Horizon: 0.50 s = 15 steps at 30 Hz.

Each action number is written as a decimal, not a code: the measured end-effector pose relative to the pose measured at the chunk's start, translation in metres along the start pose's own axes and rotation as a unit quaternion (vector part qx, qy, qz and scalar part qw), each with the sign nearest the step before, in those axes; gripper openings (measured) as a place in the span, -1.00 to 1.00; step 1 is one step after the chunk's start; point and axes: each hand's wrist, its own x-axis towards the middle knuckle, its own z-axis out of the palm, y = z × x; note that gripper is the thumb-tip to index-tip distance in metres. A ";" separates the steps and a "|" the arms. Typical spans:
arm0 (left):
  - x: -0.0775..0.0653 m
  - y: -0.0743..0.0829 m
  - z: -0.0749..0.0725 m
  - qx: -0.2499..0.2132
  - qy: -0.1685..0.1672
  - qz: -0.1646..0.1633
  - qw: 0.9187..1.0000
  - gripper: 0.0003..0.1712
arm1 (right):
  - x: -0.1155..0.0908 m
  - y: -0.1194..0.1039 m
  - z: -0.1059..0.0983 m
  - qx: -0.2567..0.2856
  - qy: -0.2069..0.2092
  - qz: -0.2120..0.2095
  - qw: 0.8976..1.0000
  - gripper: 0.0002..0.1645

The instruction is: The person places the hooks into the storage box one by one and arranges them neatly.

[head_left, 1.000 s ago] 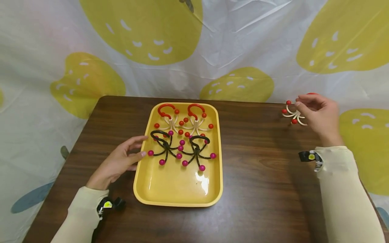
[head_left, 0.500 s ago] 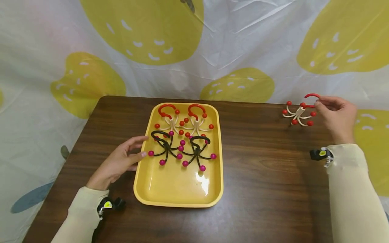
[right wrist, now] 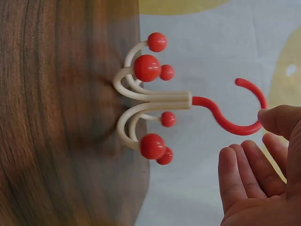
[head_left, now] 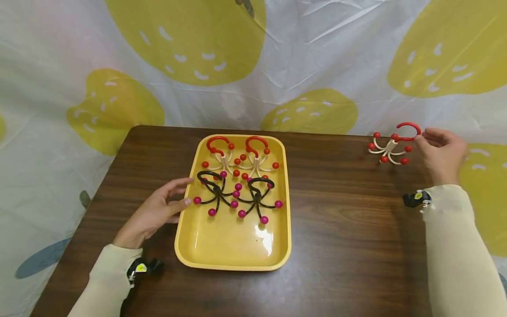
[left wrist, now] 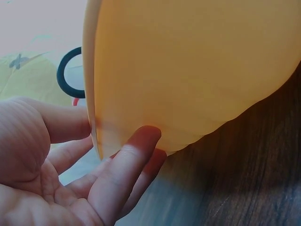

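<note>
My left hand (head_left: 156, 211) holds the left rim of a yellow tray (head_left: 233, 259), thumb over the rim and fingers against the outer wall (left wrist: 197, 56). Within the tray lie two white multi-prong hanging hooks (head_left: 256, 163) with red hooks and red balls, above two black ones (head_left: 256, 196) with magenta balls. At the table's back right stands another white multi-prong hanging hook (head_left: 391, 147), its red hook (right wrist: 242, 132) pointing up. My right hand (head_left: 445, 154) is just right of that hook, thumb tip at its curve and fingers loosely extended (right wrist: 249, 169).
The brown wooden table (head_left: 340, 229) ends at a back edge close behind the tray and the lone hanging hook. A pale cloth (head_left: 309, 53) with yellow fruit prints hangs behind it.
My right hand moved right from over the white hanging hook, pinched its red hook, then eased its fingers off the curve. The hanging hook stays in place; my left hand has not moved.
</note>
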 end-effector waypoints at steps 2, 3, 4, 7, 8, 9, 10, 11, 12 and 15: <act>-0.001 0.000 0.000 -0.001 -0.001 0.001 1.000 -0.29 | 0.003 0.004 0.003 0.003 0.004 0.013 1.000 -0.70; -0.001 0.000 0.000 -0.002 -0.002 0.002 1.000 -0.28 | 0.004 0.005 0.005 0.006 0.007 0.018 1.000 -0.69; -0.002 0.001 0.000 -0.001 -0.002 0.003 1.000 -0.28 | 0.005 0.007 0.007 0.013 0.009 0.024 1.000 -0.68; -0.003 0.001 0.000 -0.001 -0.002 0.005 1.000 -0.29 | 0.007 0.011 0.011 0.042 0.014 0.033 0.998 -0.65; -0.003 0.001 0.001 -0.001 -0.001 0.004 1.000 -0.29 | 0.008 0.012 0.013 0.061 0.013 0.037 0.997 -0.64; -0.003 0.001 0.001 0.000 -0.002 0.005 1.000 -0.29 | 0.008 0.013 0.014 0.083 0.011 0.042 0.996 -0.64; -0.003 0.001 0.001 0.000 -0.001 0.004 1.000 -0.29 | 0.008 0.013 0.015 0.105 0.009 0.047 0.993 -0.65; -0.003 0.001 0.001 0.000 -0.001 0.003 1.000 -0.29 | 0.008 0.013 0.017 0.122 0.007 0.052 0.991 -0.67; -0.003 0.002 0.001 0.000 0.000 0.002 1.000 -0.29 | 0.007 0.012 0.017 0.140 0.004 0.058 0.988 -0.69; -0.002 0.002 0.001 0.002 0.000 0.000 1.000 -0.29 | 0.006 0.010 0.020 0.174 0.000 0.070 0.982 -0.75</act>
